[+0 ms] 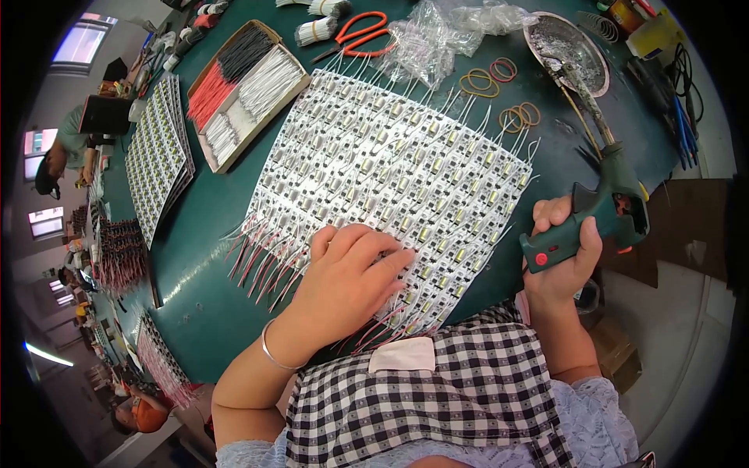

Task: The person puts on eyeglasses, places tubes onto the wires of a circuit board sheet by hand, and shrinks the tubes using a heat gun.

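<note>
A white panel of many small circuit boards (pixel 343 132) lies at the middle of the green table. White wires stand out along its far edge, and thin red and dark wires hang from its near left edge. My left hand (pixel 347 269) rests palm down on the panel's near part with fingers bent. Its thumb and index finger come close together; what lies between them is hidden. At the right, my right hand (pixel 566 257) grips the green handle of a soldering gun (pixel 612 195). The gun's metal front reaches over a round metal dish (pixel 534 35) holding silvery scraps.
Left of the panel, a cardboard box (pixel 299 82) holds red, black and white wires. Orange-handled scissors (pixel 363 35), crumpled plastic bags (pixel 429 39) and rubber bands (pixel 480 82) lie beyond it. More board panels (pixel 160 148) are stacked at the left. Other people sit farther left.
</note>
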`<state>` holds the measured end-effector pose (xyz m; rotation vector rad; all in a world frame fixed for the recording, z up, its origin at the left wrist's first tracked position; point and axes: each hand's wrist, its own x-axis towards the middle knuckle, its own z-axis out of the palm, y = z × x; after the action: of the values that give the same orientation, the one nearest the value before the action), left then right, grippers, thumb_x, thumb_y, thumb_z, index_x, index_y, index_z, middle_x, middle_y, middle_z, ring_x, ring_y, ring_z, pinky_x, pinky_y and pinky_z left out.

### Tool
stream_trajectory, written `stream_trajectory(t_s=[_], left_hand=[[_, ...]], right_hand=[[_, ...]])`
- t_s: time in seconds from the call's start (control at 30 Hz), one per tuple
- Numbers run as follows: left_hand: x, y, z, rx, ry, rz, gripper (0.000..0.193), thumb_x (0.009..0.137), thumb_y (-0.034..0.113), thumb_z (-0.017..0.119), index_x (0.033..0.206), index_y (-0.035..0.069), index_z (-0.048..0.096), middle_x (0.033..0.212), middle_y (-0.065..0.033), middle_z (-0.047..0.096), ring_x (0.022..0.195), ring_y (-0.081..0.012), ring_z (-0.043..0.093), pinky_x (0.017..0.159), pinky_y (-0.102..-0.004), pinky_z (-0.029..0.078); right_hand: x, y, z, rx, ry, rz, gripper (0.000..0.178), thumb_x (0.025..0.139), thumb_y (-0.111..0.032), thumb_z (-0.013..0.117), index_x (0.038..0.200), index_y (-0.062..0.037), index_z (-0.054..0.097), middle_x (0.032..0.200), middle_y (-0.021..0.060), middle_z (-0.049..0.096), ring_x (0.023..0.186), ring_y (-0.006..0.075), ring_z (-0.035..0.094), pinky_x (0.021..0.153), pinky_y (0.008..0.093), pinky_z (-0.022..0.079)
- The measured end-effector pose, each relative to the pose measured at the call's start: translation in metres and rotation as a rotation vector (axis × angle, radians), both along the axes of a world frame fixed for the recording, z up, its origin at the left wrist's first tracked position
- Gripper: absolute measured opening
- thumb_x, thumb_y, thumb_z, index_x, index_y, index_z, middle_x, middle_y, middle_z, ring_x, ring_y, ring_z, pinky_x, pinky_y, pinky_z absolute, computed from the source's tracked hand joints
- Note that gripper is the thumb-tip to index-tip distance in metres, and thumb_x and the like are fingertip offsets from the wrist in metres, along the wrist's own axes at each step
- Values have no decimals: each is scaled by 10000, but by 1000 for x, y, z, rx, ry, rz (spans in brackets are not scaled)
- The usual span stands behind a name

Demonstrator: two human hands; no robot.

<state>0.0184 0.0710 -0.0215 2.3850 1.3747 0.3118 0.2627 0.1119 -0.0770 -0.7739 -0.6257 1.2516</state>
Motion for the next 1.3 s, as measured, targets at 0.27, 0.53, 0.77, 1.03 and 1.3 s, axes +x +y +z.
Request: stream_trajectory(t_s=[0.27,0.53,0.77,1.03,1.3], left_hand=[[-5,-6,-10,73,-31,26,334,657,116,713,983,127,645,958,-19,553,934,-224,504,812,-370,353],[-4,-4,-7,45,-58,18,250,655,115,715,891,137,636,869,-2,548,865,-193,515,777,-358,347],[-30,-22,-9,-23,-275,-86,189,651,70,682,817,127,611,766,-2,552,737,-190,529,706,-319,382],[-67,-61,9,-246,-258,-142,131,701,102,672,821,119,623,770,-9,572,743,-202,541,714,-324,419],[-41,-25,17,99,-160,-77,425,760,320,667,1108,92,580,1160,-93,555,1092,-300,512,879,-418,418]], right_hand=[[2,0,-3,-17,-31,17,345,893,-366,394,760,-51,441,743,48,470,702,141,420,726,297,319],[1,0,-1,-22,1,5,332,894,-355,399,774,-48,438,749,49,468,705,141,420,739,300,323],[0,-1,1,-23,4,20,311,898,-336,396,795,-45,433,760,48,463,726,145,421,770,304,328],[3,-2,-2,18,10,30,298,904,-314,380,792,-40,416,783,63,461,752,161,421,793,314,324],[1,2,19,53,-46,-41,196,865,-201,437,945,-22,451,772,96,515,694,199,496,648,320,419]])
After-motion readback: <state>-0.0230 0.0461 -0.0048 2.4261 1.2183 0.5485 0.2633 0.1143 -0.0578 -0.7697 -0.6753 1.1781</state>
